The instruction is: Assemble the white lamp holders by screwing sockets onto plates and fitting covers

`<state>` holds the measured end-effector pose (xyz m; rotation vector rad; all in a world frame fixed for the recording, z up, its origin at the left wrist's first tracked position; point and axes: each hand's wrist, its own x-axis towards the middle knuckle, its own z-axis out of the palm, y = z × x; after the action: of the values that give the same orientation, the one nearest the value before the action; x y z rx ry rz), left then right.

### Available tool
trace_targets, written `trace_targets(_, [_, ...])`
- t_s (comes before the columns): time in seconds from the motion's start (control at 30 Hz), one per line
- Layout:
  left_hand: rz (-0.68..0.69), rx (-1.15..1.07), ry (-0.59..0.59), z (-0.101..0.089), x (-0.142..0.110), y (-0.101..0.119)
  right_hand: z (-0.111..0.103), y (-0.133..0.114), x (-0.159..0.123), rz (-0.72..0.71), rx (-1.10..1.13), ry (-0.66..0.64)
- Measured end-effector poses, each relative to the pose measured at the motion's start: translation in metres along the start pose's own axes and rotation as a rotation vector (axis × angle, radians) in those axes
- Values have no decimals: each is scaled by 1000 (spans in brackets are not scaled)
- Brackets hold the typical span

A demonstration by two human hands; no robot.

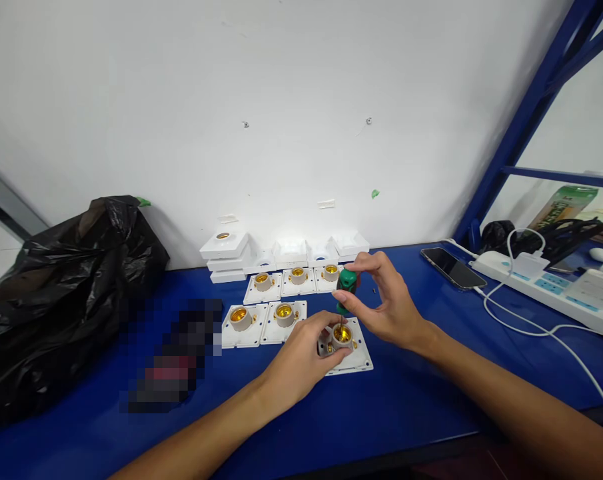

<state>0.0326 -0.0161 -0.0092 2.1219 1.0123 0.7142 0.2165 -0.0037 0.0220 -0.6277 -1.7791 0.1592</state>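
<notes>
Our right grip (394, 310) holds the driver (348, 281) near upright, pointing six o'clock into the socket (344, 339); our left grip (307, 348) clasps the socket from nine o'clock.

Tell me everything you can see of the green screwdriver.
The screwdriver has a short, stubby green handle with darker areas, apparently plastic, and a thin, dark, metal-looking shaft. It stands nearly upright, handle up, above the blue table. The right hand grips the handle, hiding part of it. The shaft runs down into the gold-lined socket on a white plate; its tip cannot be made out there.
</notes>
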Motion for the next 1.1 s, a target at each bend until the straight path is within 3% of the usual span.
trace_targets(0.3, [-18,-21,-12,-1,1,2,-9,-5,3,-22,7,-186])
trace_targets(0.53, [6,-14,-10,0,0,-1,-3,0,2,-8,18,-85])
trace_targets(0.6, [-5,-25,-10,0,0,-2,-4,-1,3,54,52,-82])
trace_targets(0.7, [-17,-35,-20,-1,1,-1,-9,-2,6,168,127,-195])
trace_targets(0.8, [-26,-35,-20,-1,1,-1,-11,-4,7,192,161,-264])
trace_targets(1.1, [-30,-25,-20,-2,1,3,-5,3,5,187,125,-76])
